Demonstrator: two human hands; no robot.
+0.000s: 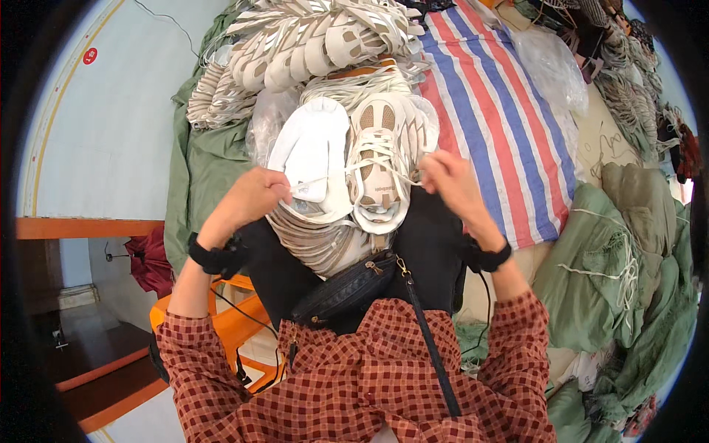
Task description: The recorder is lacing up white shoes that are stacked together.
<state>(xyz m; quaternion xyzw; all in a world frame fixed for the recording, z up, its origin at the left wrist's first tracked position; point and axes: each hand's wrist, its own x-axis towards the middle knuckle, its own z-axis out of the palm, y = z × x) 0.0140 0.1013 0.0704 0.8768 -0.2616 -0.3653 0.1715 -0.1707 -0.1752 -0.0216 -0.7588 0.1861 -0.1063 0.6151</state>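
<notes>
A white and beige shoe upper [378,170] lies in front of me, toe pointing away, with a white shoelace [377,152] threaded up its front. My left hand [253,195] is closed in a pinch on one lace end, drawn out to the left. On the other side, my right hand [452,184] pinches the other end close to the upper's right edge. Both ends stretch sideways from the upper. Beside it on the left lies a flat white sole-shaped piece [309,140]. Beneath them, a stack of beige uppers [321,244] rests over my lap.
Piled uppers [325,48] stand at the far side. A striped red, white and blue woven sheet [495,111] spreads to the right, with green cloth bundles [591,266] beyond it. A black waist bag [351,288] sits at my lap, and an orange stool [233,325] is at lower left.
</notes>
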